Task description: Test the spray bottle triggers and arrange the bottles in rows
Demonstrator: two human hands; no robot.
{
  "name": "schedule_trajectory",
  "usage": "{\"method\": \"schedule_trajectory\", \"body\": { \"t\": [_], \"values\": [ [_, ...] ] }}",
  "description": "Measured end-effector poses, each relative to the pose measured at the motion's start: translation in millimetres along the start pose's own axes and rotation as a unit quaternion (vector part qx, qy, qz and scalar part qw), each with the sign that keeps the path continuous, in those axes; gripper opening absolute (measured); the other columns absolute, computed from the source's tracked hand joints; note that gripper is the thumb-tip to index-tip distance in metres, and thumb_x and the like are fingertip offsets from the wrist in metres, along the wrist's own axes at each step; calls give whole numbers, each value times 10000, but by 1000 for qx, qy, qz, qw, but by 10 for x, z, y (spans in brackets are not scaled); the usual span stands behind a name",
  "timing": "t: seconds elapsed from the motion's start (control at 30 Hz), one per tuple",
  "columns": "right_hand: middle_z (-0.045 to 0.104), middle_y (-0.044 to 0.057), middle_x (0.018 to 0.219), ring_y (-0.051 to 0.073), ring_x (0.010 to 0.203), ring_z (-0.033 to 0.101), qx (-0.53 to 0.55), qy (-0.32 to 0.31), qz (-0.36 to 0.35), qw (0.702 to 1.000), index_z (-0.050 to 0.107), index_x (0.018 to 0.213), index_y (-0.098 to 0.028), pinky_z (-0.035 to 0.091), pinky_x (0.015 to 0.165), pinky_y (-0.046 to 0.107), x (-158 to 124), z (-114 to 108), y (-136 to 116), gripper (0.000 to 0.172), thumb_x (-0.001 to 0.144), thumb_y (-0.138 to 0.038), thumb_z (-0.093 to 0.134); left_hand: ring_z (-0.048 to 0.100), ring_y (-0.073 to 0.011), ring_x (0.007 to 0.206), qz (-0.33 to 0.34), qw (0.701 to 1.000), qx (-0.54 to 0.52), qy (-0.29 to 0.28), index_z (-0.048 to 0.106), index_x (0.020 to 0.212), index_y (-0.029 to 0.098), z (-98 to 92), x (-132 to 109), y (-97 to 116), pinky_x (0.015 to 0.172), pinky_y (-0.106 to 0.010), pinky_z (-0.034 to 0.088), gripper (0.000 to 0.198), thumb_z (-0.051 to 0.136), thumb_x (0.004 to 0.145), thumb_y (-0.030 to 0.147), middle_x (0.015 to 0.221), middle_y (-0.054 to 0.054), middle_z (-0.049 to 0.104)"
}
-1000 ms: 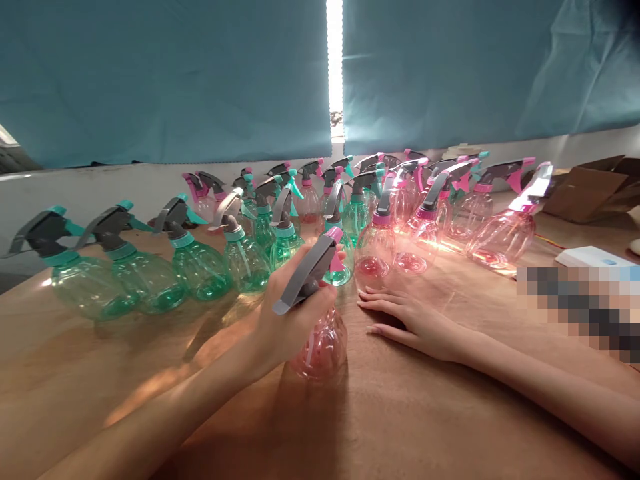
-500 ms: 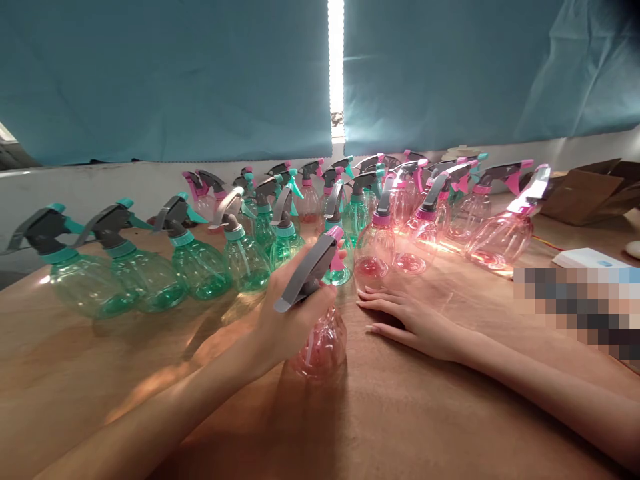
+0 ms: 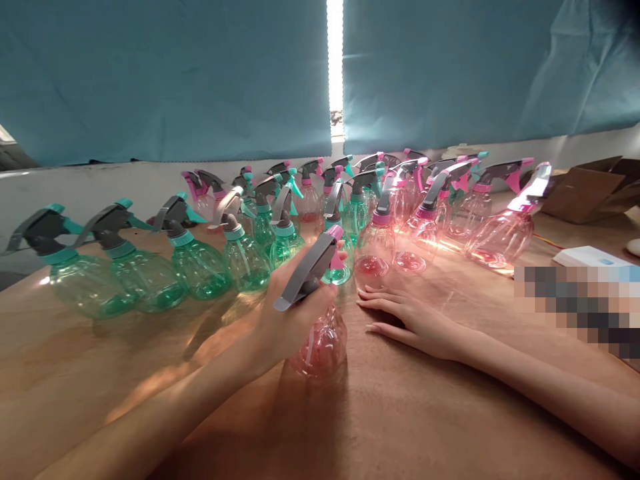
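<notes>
Head camera view, and straight away it's the left hand [image 3: 283, 327] that catches the eye! It grips a pink spray bottle [image 3: 327, 347] front and centre on the wooden table [image 3: 400, 413], fingers curled firmly around the neck just under the grey sprayer head [image 3: 310, 270]. Fingertips peek out past the pink trigger [image 3: 336, 261], the nozzle points away from the person, and the clear pink body sits roughly upright below the fist.

Over to the right hand [image 3: 413, 317], and what a contrast: palm down on the wood, fingers loosely spread, thumb set apart, grasping nothing. Its fingertips lie right by the foot of another pink bottle [image 3: 374, 257]; from where I stand, I can't make out whether they touch it.

Look at the crowd behind! Green bottles [image 3: 200, 267] line up along the left, teal collars and grey tops all slanting, while more pink bottles [image 3: 470, 213] bunch up on the right, glinting hard. Out wide on that side there's a brown cardboard box [image 3: 580, 190] and, nearer, a white box [image 3: 590, 257]. Backdrop: teal curtains [image 3: 165, 80], with a blazing strip of light [image 3: 335, 60] between them.
</notes>
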State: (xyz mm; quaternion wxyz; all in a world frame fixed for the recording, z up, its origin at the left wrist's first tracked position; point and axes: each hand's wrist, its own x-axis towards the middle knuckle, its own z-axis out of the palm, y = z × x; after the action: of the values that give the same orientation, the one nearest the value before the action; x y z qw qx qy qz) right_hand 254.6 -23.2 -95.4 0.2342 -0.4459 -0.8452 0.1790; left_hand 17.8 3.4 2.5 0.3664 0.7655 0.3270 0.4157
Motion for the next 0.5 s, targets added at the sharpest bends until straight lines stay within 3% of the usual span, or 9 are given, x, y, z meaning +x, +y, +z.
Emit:
{"method": "schedule_trajectory", "body": {
  "t": [0.33, 0.5],
  "values": [
    [508, 91, 1465, 279, 1366, 444, -8, -6, 2, 1000, 523, 1394, -232, 354, 1137, 509, 3, -5, -12, 500, 972, -498, 483, 389, -111, 478, 10, 1000, 4, 6, 587, 911, 233, 0, 7, -3, 526, -277, 393, 154, 554, 768, 191, 565, 67, 458],
    [503, 99, 1468, 279, 1366, 442, -14, -9, 0, 1000, 522, 1393, -209, 356, 1139, 503, 4, -8, -10, 512, 974, -500, 477, 365, -114, 461, 3, 1000, 6, -3, 596, 986, 241, -8, 5, 8, 503, -275, 359, 225, 538, 776, 183, 530, 78, 418]
  ]
}}
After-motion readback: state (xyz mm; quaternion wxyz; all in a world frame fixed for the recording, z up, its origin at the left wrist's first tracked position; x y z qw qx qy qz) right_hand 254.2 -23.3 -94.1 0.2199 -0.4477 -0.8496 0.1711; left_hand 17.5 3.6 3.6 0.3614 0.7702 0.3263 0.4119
